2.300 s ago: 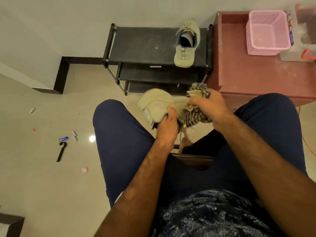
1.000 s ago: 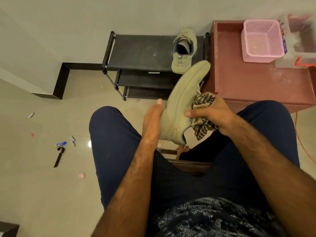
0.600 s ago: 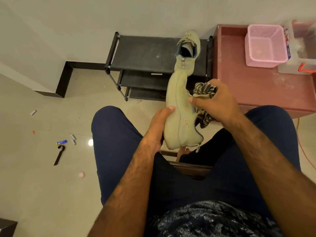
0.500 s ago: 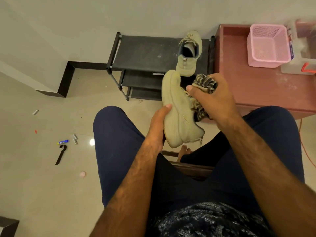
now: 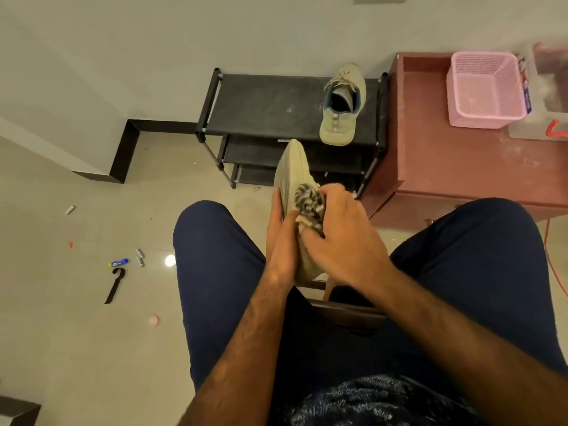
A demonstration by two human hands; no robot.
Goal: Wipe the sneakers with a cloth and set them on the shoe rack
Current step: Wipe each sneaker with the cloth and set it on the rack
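Observation:
I sit with an olive-tan sneaker (image 5: 292, 167) held between my knees, toe pointing away toward the rack. My left hand (image 5: 281, 241) grips its left side from below. My right hand (image 5: 341, 238) holds a bunched black-and-white striped cloth (image 5: 309, 201) and presses it against the sneaker's upper side. The heel end is mostly hidden under both hands. The matching sneaker (image 5: 341, 107) stands on the top shelf of the black shoe rack (image 5: 264, 106), at its right end, heel toward me.
A reddish-brown cabinet (image 5: 455, 167) stands right of the rack, with a pink plastic basket (image 5: 484, 87) on it. Small litter, a blue tube (image 5: 118, 262) and a black hook-shaped tool (image 5: 115, 285) lie on the tiled floor at left. A wooden stool edge (image 5: 344, 309) shows between my legs.
The sneaker has swung from upright with its sole facing me to lower, toe forward. My right hand has slid the cloth down from the sneaker's right side onto its middle.

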